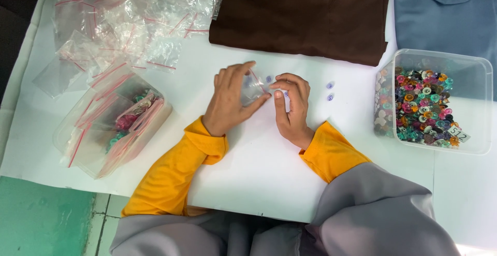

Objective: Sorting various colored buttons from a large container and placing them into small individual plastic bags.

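Observation:
My left hand [230, 100] holds a small clear zip bag [252, 87] with a red seal strip over the white table [259, 168]. My right hand [291, 105] pinches at the bag's mouth, fingertips touching it, with a small lilac button [269, 79] seen there. Two more lilac buttons [330, 91] lie on the table just right of my right hand. Both arms wear yellow sleeves.
A clear tub [481, 105] of mixed coloured buttons stands at the right. At left a clear tub [111, 129] holds filled zip bags, with a heap of empty zip bags [129, 28] behind it. Brown cloth [305, 12] and blue cloth [450, 7] lie at the back.

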